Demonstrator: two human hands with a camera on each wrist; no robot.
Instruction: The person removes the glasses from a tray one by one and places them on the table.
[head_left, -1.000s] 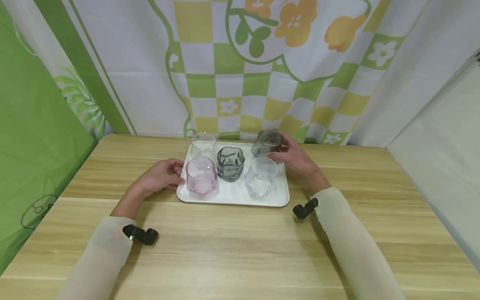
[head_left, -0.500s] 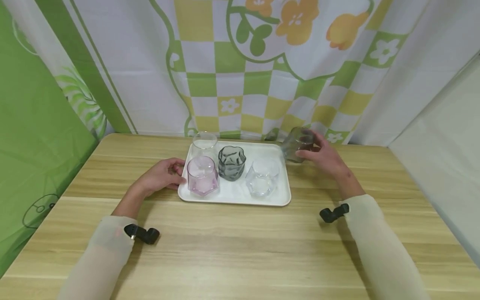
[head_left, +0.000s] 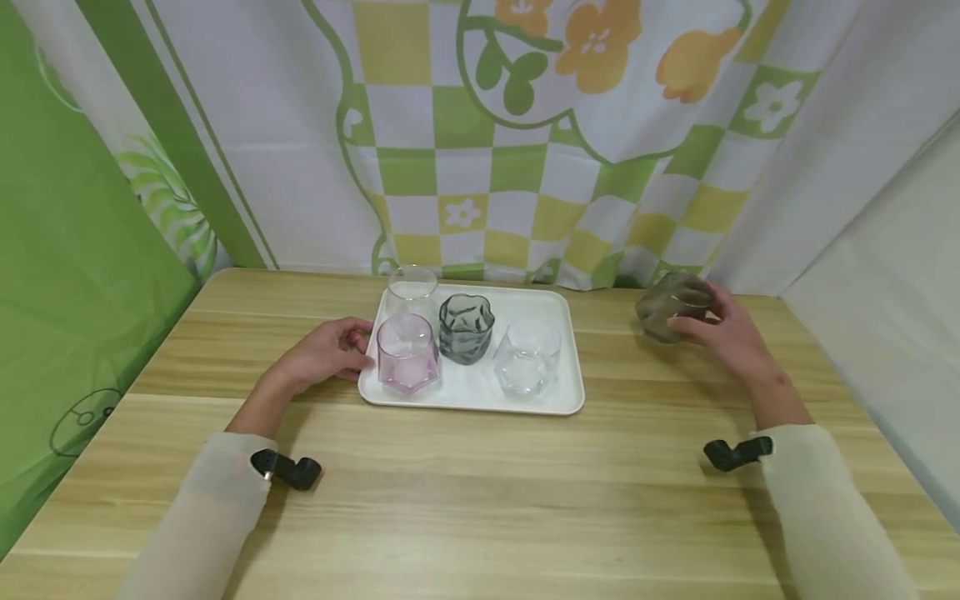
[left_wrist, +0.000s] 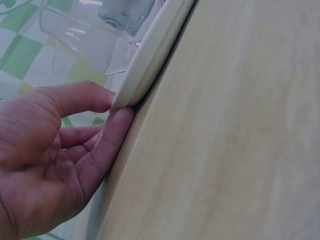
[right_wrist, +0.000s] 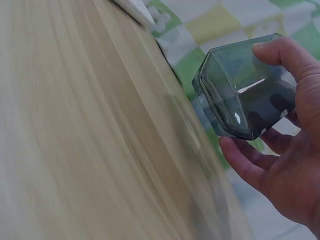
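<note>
My right hand (head_left: 729,335) grips a smoky grey faceted glass (head_left: 662,310) at the right of the table, with thumb and fingers round its sides. In the right wrist view that glass (right_wrist: 232,87) appears tilted, its base close over the wood. My left hand (head_left: 326,354) pinches the left rim of a white tray (head_left: 468,395) between thumb and finger. On the tray stand a pink glass (head_left: 407,367), a wavy dark grey glass (head_left: 466,335) and a clear glass (head_left: 527,367). Another clear glass (head_left: 412,290) is partly hidden behind the pink one.
The wooden table (head_left: 480,500) reaches back to a checked, flowered curtain (head_left: 517,167) along its far edge. Green cloth (head_left: 82,250) hangs at the left and a pale wall (head_left: 892,275) rises at the right. A small black camera sits on each sleeve.
My right hand has carried the smoky grey glass from the tray's back right corner to the right, over the bare wood. The left hand stays on the tray's rim.
</note>
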